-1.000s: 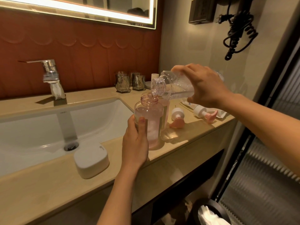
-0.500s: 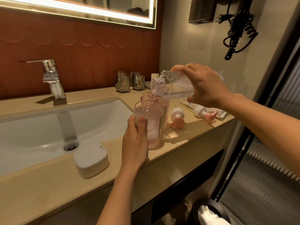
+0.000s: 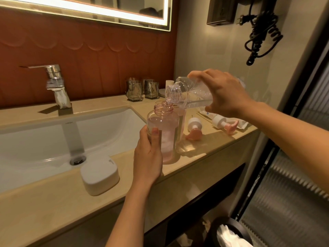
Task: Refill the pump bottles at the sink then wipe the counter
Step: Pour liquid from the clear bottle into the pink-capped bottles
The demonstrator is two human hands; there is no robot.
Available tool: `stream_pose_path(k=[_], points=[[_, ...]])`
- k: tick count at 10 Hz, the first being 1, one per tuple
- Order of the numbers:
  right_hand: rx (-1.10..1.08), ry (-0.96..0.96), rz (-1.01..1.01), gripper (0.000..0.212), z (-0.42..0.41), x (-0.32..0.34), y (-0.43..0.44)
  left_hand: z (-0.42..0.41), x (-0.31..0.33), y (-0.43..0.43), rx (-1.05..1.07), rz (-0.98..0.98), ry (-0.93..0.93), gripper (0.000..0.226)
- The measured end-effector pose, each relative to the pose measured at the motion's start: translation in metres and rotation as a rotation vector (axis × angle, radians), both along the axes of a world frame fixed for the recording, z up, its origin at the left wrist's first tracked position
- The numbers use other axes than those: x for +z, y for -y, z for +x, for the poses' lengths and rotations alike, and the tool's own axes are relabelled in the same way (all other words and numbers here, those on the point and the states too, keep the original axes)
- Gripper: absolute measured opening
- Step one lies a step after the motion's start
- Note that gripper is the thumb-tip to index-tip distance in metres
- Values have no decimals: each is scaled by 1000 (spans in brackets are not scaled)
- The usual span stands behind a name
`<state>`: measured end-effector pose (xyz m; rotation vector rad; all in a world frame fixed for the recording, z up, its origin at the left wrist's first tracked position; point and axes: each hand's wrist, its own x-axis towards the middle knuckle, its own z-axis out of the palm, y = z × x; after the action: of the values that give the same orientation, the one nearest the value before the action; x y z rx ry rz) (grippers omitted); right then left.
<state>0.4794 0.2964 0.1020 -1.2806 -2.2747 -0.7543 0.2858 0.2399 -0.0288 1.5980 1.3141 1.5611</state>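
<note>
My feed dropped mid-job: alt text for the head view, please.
The right hand tilts a clear bottle, mouth down, over the open neck of a pink pump bottle that the left hand holds upright on the counter beside the sink. Two detached pump heads lie on the counter to the right.

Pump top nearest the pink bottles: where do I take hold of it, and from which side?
Take the pump top by its white round collar, coming from above and the right. The collar is the thick, raised part; the pink spout lies flat and thin on the counter, and a rear pink bottle stands close on its left.
</note>
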Motion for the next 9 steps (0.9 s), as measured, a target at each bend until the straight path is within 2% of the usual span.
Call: stream_pose_path(k=[2,4,5,8,9], points=[[-1,4,3,90,0,0,0,0,-1,0,4,10,-3,56],[-2,-2,-6,90,0,0,0,0,1,1,-2,7,-6,50],[-6,-3,-14,90,0,1,2,0,1,1,-2,8,2,57],[-10,-6,-29,90,0,2,2,0,-1,0,1,6,-2,47],[-12,-8,-30,90,-1,2,3,0,-2,0,2,23,-6,58]])
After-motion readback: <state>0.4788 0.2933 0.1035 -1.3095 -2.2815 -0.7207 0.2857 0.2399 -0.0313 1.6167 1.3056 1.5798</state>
